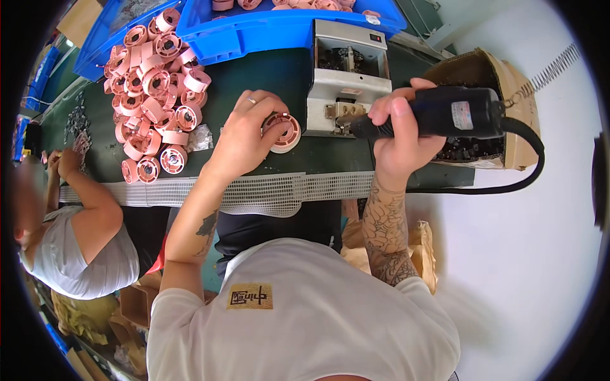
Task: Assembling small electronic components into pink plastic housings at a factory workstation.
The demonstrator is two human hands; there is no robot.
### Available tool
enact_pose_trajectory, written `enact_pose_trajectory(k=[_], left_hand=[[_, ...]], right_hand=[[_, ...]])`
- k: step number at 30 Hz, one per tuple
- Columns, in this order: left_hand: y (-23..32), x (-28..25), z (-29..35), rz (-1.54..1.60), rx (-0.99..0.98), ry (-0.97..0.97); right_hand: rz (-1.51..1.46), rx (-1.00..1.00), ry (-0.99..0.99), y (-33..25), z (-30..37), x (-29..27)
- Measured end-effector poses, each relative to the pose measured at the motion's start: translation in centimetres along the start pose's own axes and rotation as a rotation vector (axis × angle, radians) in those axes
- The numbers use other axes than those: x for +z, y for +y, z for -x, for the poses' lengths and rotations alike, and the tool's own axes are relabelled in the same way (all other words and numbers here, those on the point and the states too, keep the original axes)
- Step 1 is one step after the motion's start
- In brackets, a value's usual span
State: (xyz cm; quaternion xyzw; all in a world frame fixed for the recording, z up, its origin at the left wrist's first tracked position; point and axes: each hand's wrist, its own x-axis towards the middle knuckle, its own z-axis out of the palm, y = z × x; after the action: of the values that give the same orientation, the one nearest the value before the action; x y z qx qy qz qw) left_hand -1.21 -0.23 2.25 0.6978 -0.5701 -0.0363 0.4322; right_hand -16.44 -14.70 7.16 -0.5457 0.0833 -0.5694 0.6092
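My left hand [243, 138], a ring on one finger, is closed round the edge of a pink round plastic housing [290, 141] with a slotted face. The housing is just above or on the green bench top, near its front edge. My right hand [406, 141] grips a black electric screwdriver [459, 113], held level with its nose pointing left. The nose of the screwdriver is at the front outlet of a grey screw feeder [346, 87]; whether the bit touches a screw is too small to tell. Dark screws show in the feeder's open top.
Many pink housings [152, 95] are heaped at the left. Behind stand blue bins [222, 39]. On the right are a cardboard box [522, 127] with dark small parts, a coiled spring [553, 71] and the screwdriver's black cable [530, 181]. A co-worker [82, 241] sits at far left.
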Motion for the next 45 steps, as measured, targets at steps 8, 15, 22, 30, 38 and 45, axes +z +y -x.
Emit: enact_pose_trajectory(k=[8,15,22,30,38,45], left_hand=[[-0.8,0.0,1.0,-0.063,-0.133,-0.026],[-1.1,1.1,1.8,0.279,-0.563,-0.094],[-2.0,2.4,2.1,0.584,-0.564,-0.058],[-2.1,2.4,2.3,0.558,-0.529,-0.041],[-1.7,2.3,2.2,0.569,-0.493,-0.01],[-1.5,2.0,2.2,0.535,-0.507,-0.029]], right_hand=[[0.182,-0.045,-0.041,1.1,-0.2,0.0],[0.061,-0.03,-0.049,1.5,-0.3,-0.4],[-0.077,0.192,-0.193,-0.2,0.5,1.6],[-0.075,0.091,-0.359,1.3,0.7,4.8],[-0.033,0.092,-0.359,2.8,0.8,5.2],[-0.002,0.083,-0.389,2.6,0.7,5.5]])
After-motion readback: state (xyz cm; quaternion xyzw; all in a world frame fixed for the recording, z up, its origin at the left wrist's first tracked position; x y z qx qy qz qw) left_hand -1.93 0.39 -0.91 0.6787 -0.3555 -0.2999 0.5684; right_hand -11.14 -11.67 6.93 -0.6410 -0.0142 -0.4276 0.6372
